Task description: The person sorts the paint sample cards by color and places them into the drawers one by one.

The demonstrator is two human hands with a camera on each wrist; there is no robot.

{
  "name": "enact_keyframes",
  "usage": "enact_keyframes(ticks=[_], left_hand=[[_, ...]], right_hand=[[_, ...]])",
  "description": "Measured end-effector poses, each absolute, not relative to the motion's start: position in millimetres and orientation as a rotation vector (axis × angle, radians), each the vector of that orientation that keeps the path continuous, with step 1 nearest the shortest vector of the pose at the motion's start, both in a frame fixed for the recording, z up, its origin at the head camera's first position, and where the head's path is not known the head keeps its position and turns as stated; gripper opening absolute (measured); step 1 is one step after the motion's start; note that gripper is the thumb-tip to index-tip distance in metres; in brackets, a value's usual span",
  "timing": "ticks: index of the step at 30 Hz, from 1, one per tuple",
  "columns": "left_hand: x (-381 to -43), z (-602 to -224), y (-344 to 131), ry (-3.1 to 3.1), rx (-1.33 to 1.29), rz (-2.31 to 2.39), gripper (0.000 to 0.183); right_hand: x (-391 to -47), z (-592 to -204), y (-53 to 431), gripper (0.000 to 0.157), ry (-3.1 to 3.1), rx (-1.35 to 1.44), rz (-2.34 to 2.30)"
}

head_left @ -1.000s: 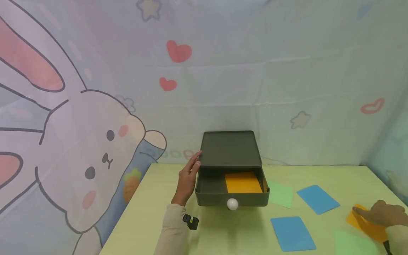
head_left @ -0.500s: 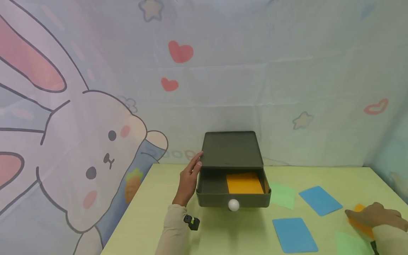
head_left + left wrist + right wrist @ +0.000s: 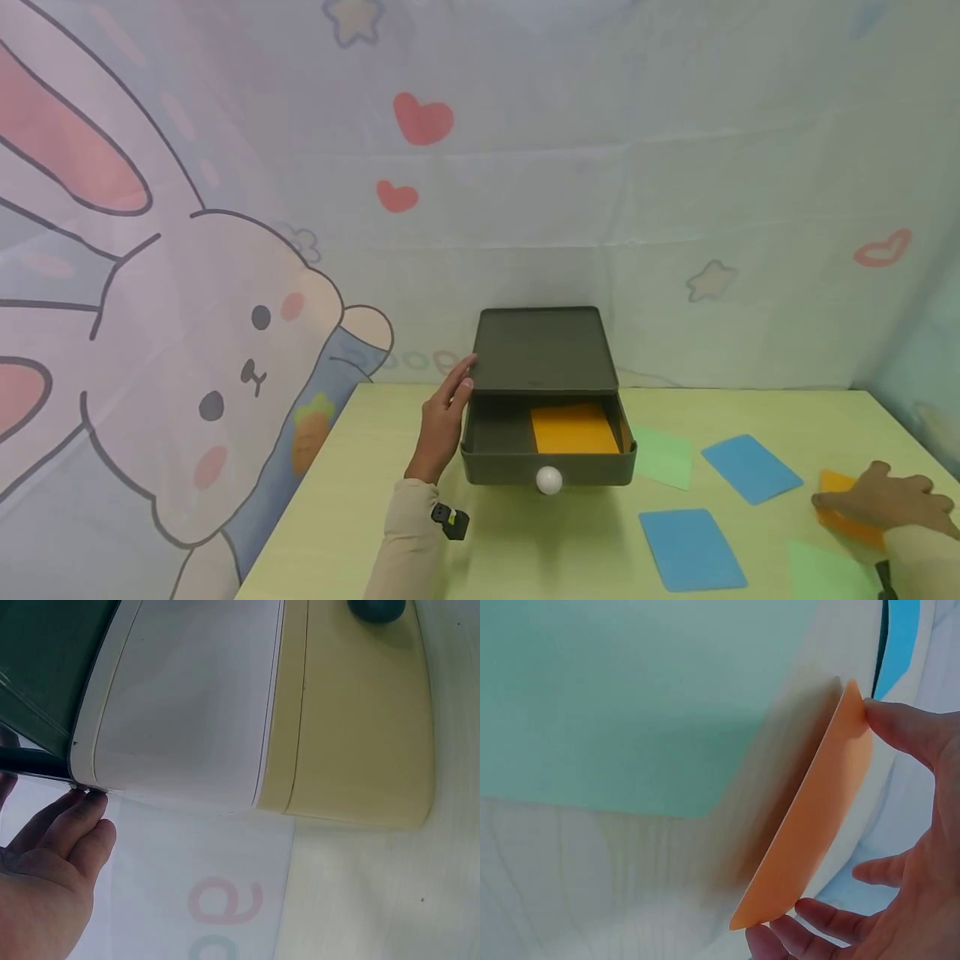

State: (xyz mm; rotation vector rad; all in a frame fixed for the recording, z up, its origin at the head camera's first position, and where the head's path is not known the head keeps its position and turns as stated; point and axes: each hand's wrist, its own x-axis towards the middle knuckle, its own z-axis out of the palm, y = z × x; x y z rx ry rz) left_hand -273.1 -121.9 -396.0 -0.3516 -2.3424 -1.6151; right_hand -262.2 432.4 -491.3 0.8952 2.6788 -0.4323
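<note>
A dark green drawer box (image 3: 546, 350) stands at the back of the table, its top drawer (image 3: 495, 468) pulled out by a white knob. An orange card (image 3: 573, 429) lies inside the drawer's right part. My left hand (image 3: 438, 429) rests its fingers against the box's left side; in the left wrist view, the fingertips touch near the edge of the green top. At the right, my right hand (image 3: 888, 497) holds another orange card (image 3: 817, 817) by opposite edges, thumb on one end and fingers on the other. That card is bowed, with one long edge raised off the table.
Two blue cards (image 3: 693, 550) and two green cards (image 3: 828, 571) lie spread over the right part of the yellowish table (image 3: 337, 517). Lower down, the box has a white section (image 3: 191, 705) and a yellow one (image 3: 364, 720). A printed cloth (image 3: 525, 208) hangs behind.
My right hand has shifted its grasp on the orange card, from a fingertip on it to thumb and fingers across it. The left hand stays against the box.
</note>
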Motion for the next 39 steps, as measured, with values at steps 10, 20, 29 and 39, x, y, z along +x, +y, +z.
enact_keyframes(ticks=[10, 20, 29, 39], left_hand=[[-271.4, -398.8, -125.2, -2.341, -0.364, -1.621, 0.043], [-270.1, -399.9, -126.6, -2.342, -0.362, -1.638, 0.044], [-283.7, -419.3, -129.1, -2.318, -0.358, -1.649, 0.042], [-293.8, -432.3, -133.0, -2.276, -0.391, -1.628, 0.039]], right_hand=[[-256.6, -467.6, 419.8, 0.130, 2.873, 0.547, -0.370], [-260.3, -424.2, 387.5, 0.128, 3.012, 0.188, -0.366], [-248.9, -386.9, 345.5, 0.119, 3.195, 0.028, -0.361], [-232.0, -330.9, 282.0, 0.112, 3.407, -0.240, -0.403]])
